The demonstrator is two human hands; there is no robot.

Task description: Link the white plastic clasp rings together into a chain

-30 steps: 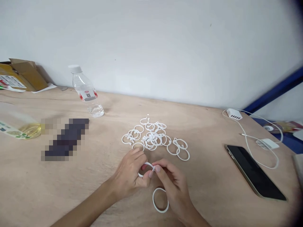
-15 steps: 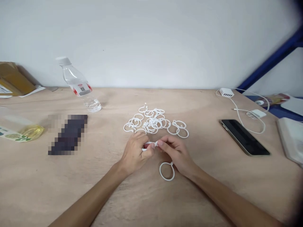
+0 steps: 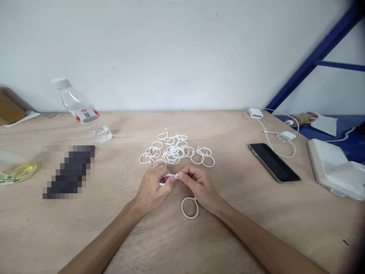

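Observation:
Between my two hands is a white plastic ring (image 3: pixel 170 175), partly hidden by the fingers. My left hand (image 3: pixel 155 186) is closed round its body, with the thumb pressed on it. The thumb and forefinger of my right hand (image 3: pixel 198 185) pinch the small joint at its right end. Another white ring (image 3: pixel 182 211) lies on the table just below my right hand, its top by the wrist. Just beyond my hands spreads a loose pile of similar white rings (image 3: pixel 173 154), several overlapping.
A water bottle (image 3: pixel 82 112) and a blurred dark rectangle (image 3: pixel 70 171) are on the left, near a bag with yellow contents (image 3: pixel 19 173). To the right are a phone (image 3: pixel 273 161), a white charger with cable (image 3: pixel 256 113) and a white device (image 3: pixel 336 167). A wall closes the back.
The whole view has shifted, so the things on the table appear farther left and slightly lower. My hands keep the same grip on the ring.

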